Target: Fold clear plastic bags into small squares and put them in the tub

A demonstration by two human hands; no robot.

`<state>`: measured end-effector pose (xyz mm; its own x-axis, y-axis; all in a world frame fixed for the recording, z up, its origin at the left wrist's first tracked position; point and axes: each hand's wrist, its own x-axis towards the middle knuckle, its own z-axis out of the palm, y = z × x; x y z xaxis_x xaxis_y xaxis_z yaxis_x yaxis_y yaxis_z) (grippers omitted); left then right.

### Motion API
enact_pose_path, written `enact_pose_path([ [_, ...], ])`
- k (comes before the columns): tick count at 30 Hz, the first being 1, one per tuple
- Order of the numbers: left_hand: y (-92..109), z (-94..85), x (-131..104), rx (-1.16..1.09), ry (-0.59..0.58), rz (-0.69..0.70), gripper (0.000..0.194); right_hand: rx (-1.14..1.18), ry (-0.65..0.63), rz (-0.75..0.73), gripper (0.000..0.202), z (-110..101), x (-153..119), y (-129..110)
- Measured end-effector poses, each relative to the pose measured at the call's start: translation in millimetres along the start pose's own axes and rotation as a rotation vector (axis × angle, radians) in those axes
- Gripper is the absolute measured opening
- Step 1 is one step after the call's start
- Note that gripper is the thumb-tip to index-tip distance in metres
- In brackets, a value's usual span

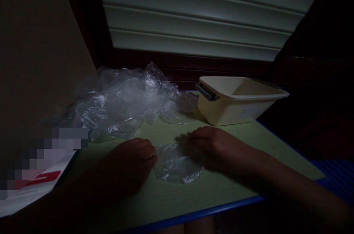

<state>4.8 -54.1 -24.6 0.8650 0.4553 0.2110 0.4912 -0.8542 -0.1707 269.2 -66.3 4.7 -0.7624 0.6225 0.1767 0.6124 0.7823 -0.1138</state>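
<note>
A small clear plastic bag [177, 167] lies flat on the pale green table [221, 189] between my hands. My left hand [129, 160] pinches its left edge with curled fingers. On the bag's upper right edge rests my right hand [210, 145], fingers blurred and pressing or gripping the plastic. The scene is dim, so finger detail is hard to read.
A heap of crumpled clear plastic bags [121, 101] sits at the back left. A cream plastic tub [238, 101] with a dark handle stands at the back right. A white package [33, 189] with a red mark lies at the left. The table's blue edge [199, 215] runs near me.
</note>
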Motion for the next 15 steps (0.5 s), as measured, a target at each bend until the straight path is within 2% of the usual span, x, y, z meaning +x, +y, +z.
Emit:
enact_pose_path([
  [5,1,1.4,0,0.013,-0.01,0.018,0.023,-0.147,-0.128,-0.116,0.022,-1,25,-17],
  [9,1,-2.1,-2,0.01,-0.016,0.013,0.027,-0.218,-0.149,-0.152,0.023,7,43,-29],
  [12,-1,-2.8,-3,-0.005,-0.022,0.038,0.025,-0.26,-0.169,-0.144,0.021,11,45,-29],
  [15,-3,-2.2,-3,-0.006,-0.018,0.055,0.024,-0.254,-0.158,-0.105,0.021,13,35,-19],
])
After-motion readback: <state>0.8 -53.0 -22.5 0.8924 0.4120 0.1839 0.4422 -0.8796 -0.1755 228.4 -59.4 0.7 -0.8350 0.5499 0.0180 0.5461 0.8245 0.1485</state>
